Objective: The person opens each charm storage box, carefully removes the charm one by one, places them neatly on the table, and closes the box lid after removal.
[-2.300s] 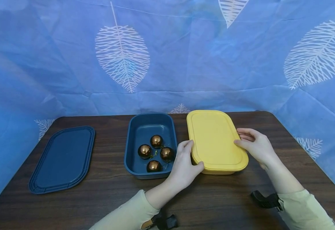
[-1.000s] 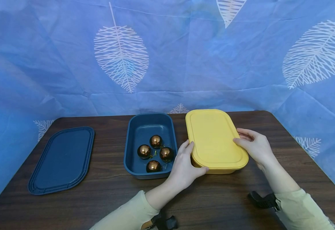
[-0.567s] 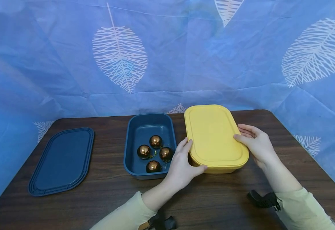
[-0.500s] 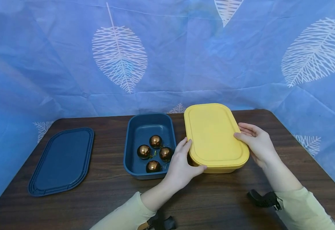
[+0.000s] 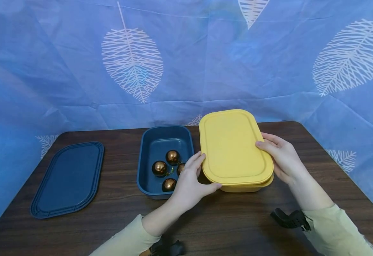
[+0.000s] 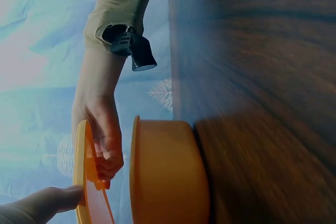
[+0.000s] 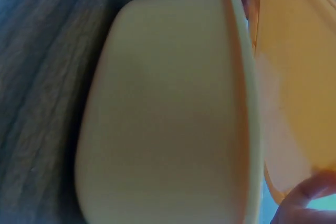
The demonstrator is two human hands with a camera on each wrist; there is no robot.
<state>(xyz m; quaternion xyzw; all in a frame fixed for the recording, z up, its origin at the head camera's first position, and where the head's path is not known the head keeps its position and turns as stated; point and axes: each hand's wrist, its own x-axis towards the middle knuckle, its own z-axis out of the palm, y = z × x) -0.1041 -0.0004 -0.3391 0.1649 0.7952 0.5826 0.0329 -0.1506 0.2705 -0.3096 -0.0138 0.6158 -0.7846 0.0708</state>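
A yellow lid (image 5: 236,145) is raised off a yellow box (image 5: 242,189) on the table; in the left wrist view a gap separates the lid (image 6: 81,163) from the box rim. My left hand (image 5: 189,185) holds the lid's left edge with its fingers, the thumb at the near corner. On the opposite side my right hand (image 5: 282,158) pinches the lid's edge, thumb on top and fingers beneath. The right wrist view shows the lid's underside (image 7: 294,82) tilted away from the box (image 7: 163,108). What lies inside the yellow box is hidden.
Left of the yellow box stands an uncovered blue box (image 5: 161,145) with several shiny bronze baubles (image 5: 172,156); my left hand overlaps its near right corner. A blue lid (image 5: 69,179) lies farther left on the dark wooden table (image 5: 119,209). A blue leaf-print cloth (image 5: 186,64) hangs behind.
The yellow lid has risen off its box and shifted left, both hands moving with it. The box's near rim now shows below the lid. Blue box and baubles stay put.
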